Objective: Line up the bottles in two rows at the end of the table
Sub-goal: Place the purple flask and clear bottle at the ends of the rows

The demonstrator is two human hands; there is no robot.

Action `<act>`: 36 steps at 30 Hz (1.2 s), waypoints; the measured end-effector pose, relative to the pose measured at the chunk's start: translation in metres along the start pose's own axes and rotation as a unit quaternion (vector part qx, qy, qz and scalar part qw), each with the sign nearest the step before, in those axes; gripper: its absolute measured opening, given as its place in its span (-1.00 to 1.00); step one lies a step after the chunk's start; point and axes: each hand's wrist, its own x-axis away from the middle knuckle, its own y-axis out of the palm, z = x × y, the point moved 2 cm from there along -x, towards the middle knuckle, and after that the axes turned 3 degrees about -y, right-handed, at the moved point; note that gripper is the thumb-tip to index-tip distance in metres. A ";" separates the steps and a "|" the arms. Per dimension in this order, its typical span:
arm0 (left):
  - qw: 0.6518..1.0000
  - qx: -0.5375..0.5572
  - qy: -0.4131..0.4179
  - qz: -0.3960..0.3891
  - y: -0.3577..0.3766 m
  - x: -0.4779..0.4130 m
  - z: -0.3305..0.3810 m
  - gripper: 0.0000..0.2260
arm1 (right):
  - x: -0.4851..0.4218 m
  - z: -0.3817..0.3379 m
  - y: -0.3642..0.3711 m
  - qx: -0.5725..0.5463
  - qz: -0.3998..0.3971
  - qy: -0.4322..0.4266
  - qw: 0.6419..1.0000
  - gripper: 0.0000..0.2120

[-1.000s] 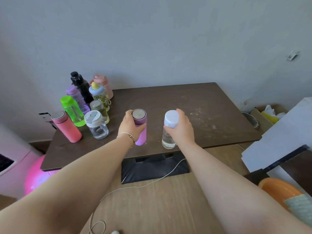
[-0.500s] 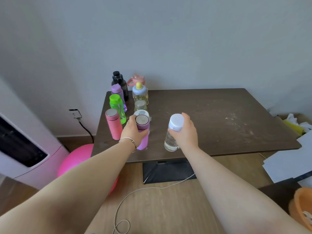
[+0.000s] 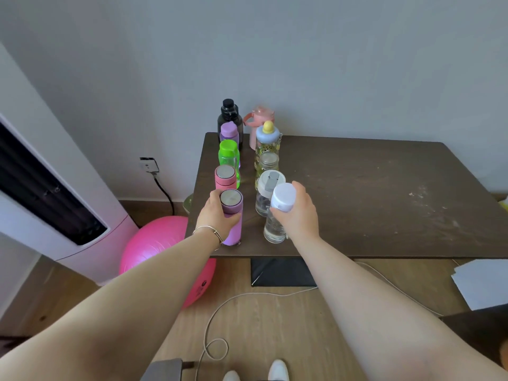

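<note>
Two rows of bottles run along the left end of the dark brown table (image 3: 371, 204). My left hand (image 3: 215, 215) grips a purple flask (image 3: 233, 226) with a metal lid, standing at the near end of the left row. Behind it stand a pink flask (image 3: 225, 177), a green bottle (image 3: 228, 155), a purple bottle (image 3: 229, 133) and a black bottle (image 3: 228, 114). My right hand (image 3: 298, 213) grips a clear bottle with a white cap (image 3: 276, 224) at the near end of the right row. Behind it stands a clear bottle with a grey lid (image 3: 268, 188), then several more.
A pink exercise ball (image 3: 154, 251) lies on the floor left of the table, beside a white appliance (image 3: 55, 204). A wall socket (image 3: 148, 165) with a black cable is behind. A white cable (image 3: 217, 325) loops over the wooden floor. White paper (image 3: 481, 284) lies at right.
Both hands carried the purple flask and the white-capped bottle left to the near ends of the two rows. My view turned left, so the table's left end sits near the middle.
</note>
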 end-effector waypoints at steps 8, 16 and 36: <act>1.000 0.002 -0.021 0.001 0.003 -0.009 -0.014 -0.46 | -0.008 -0.005 0.018 0.003 -0.016 -0.017 1.000 -0.23; 1.000 -0.004 -0.013 0.005 0.008 -0.018 -0.017 -0.46 | -0.009 0.001 0.031 0.012 -0.029 -0.019 0.999 -0.21; 0.999 -0.024 -0.011 -0.020 0.001 -0.017 -0.015 -0.38 | -0.001 0.005 0.028 0.045 -0.052 -0.045 0.997 -0.18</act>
